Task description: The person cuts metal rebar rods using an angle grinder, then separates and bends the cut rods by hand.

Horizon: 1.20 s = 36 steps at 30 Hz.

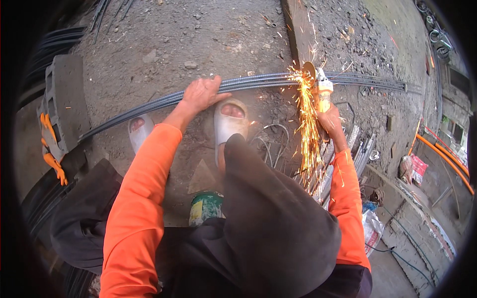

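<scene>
A bundle of long steel rebars (248,83) runs across the dirt ground from lower left to right. My left hand (201,94) presses flat on top of the bars, fingers spread. My right hand (330,119) grips a yellow-bodied angle grinder (320,89), whose disc meets the bars by a wooden plank (298,30). A stream of orange sparks (308,134) sprays back toward me. My feet in pale slippers (230,119) stand just behind the bars. Both arms wear orange sleeves.
A concrete block (67,99) with orange gloves (49,144) on it props the bars at left. Cut steel pieces (328,169) and bent wire (271,141) lie by my right foot. A green can (205,206) sits beneath me. Orange pipes (444,159) and bags (412,169) lie at right.
</scene>
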Motion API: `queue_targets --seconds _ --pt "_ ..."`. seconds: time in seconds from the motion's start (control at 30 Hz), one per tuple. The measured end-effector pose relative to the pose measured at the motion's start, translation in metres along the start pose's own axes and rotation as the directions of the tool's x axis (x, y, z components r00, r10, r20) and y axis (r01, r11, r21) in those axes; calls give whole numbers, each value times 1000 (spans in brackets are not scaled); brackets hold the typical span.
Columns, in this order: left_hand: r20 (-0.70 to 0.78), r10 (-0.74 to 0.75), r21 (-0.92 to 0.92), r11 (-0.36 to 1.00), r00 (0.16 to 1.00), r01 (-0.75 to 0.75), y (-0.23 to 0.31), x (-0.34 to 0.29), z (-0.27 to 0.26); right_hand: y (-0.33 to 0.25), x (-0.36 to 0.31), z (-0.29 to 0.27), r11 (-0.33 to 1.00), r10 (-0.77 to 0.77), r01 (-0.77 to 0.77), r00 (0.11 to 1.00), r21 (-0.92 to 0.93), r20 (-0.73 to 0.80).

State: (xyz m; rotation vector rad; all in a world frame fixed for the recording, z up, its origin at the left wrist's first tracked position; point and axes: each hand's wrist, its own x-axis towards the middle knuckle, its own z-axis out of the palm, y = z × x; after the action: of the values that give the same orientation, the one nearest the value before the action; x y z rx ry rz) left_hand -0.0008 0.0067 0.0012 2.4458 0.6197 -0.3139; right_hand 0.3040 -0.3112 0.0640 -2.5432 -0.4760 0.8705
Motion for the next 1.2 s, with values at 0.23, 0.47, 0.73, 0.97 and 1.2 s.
queue_targets --seconds 0.23,0.47,0.73,0.97,1.2 --pt "-32 32 2 999 999 -32 -1 1 1 -9 5 -9 996 -32 36 998 -76 53" --pt "4 23 8 1000 1000 -23 1 -1 -3 -18 -7 -11 987 -11 21 998 -157 63" --pt "21 8 29 1000 1000 -8 0 0 -3 0 -16 -7 999 -23 25 998 -33 62" --pt "-13 23 11 1000 1000 -23 3 1 -1 26 -17 -7 989 -14 23 998 -143 63" --pt "-48 39 16 999 998 -38 -2 -2 0 16 -18 -2 994 34 -28 998 -106 59"
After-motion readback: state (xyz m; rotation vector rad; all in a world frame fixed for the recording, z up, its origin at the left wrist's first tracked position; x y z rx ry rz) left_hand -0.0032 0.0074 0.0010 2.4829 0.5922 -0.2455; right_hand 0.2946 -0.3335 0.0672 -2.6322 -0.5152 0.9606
